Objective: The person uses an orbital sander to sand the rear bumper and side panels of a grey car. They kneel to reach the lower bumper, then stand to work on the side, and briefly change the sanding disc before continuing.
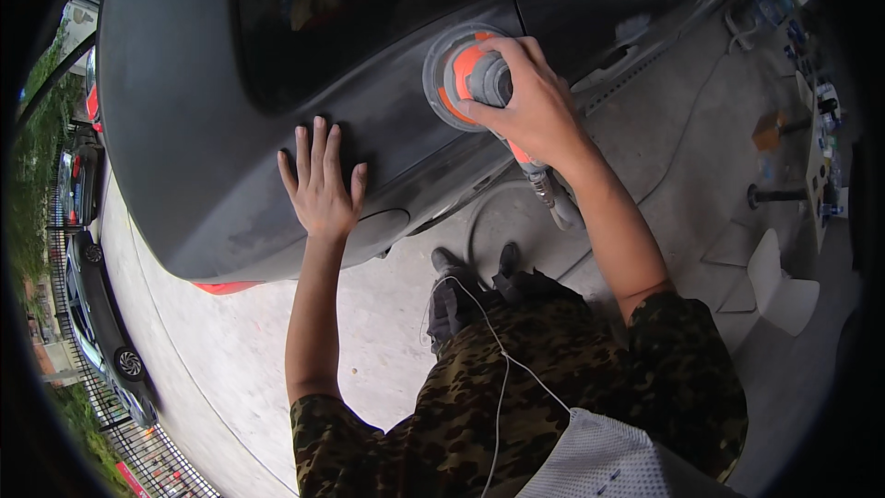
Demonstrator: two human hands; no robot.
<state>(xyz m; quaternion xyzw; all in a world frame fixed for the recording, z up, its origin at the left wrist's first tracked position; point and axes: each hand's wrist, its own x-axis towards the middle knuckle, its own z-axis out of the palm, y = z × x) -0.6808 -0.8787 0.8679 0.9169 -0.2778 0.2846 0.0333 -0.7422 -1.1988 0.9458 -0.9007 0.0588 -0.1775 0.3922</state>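
Note:
A dark grey car body (175,157) with a dull, scuffed finish fills the upper part of the head view. My left hand (323,184) lies flat on its side panel, fingers spread, below the dark window (350,28). Farther right, my right hand (539,101) is wrapped around the top of an orange and grey pneumatic orbital sander (468,74). Its round pad rests against the panel under the window's lower edge. A hose fitting (542,186) leaves the sander's handle below my wrist.
A grey hose (472,231) curves over the concrete floor (369,341) near my shoes. To the right stand a white chair (779,286) and a cluttered workbench (820,166). Parked cars (97,314) line a fence at the left.

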